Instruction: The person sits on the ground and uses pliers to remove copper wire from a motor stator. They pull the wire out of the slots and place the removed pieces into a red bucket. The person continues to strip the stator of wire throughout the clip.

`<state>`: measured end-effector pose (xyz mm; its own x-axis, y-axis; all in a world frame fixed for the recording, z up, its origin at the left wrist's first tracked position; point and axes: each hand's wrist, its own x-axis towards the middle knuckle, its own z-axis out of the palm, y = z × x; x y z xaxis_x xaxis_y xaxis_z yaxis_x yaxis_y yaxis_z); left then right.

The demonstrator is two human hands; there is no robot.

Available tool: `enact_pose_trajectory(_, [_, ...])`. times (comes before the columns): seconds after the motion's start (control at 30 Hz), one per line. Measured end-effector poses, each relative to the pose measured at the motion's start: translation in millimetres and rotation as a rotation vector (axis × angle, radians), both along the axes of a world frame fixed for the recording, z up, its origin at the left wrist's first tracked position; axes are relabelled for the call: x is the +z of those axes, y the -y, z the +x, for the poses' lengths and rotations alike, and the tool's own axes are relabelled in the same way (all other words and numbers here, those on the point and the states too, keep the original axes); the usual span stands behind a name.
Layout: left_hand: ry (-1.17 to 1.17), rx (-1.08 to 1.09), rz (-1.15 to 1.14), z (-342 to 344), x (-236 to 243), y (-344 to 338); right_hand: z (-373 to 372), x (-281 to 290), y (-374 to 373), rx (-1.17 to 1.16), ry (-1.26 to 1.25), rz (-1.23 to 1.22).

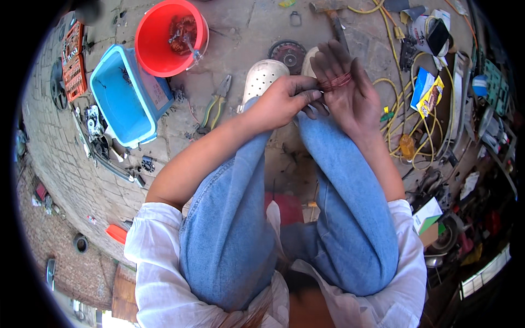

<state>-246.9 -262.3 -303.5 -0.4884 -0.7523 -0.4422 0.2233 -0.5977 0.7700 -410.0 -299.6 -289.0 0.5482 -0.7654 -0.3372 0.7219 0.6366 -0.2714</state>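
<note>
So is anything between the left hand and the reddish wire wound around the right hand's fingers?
Nothing visible. The left hand has its fingertips right at the copper-coloured wire wrapped around the right hand, above the knees, with no object between them.

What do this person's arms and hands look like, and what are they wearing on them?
Both forearms are bare, with white sleeves pushed up to about the elbows. The left hand and right hand wear no gloves, and their fingers look smudged with dark grime. No watch or bracelet shows.
</note>
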Motion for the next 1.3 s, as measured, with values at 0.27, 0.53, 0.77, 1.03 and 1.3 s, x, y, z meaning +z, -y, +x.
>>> enact_pose_trajectory(0.27, [-0.145, 0.144, 0.106, -8, -4, -5, 10, 3, 2, 0.067, -0.394, -0.319])
enact_pose_trajectory(0.53, [0.116, 0.090, 0.019, -8, -1, -2, 0, -7, -2, 0.030, -0.352, -0.210])
enact_pose_trajectory(0.77, [0.039, 0.200, 0.057, -12, -8, -5, -11, -13, 0, -0.064, -0.011, 0.112])
enact_pose_trajectory(1.03, [-0.169, 0.286, 0.041, -8, -15, -7, -15, -12, 4, -0.142, 0.293, 0.256])
enact_pose_trajectory(1.3, [-0.070, 0.272, -0.089, -11, -13, 0, -17, -3, 8, -0.228, 0.310, 0.270])
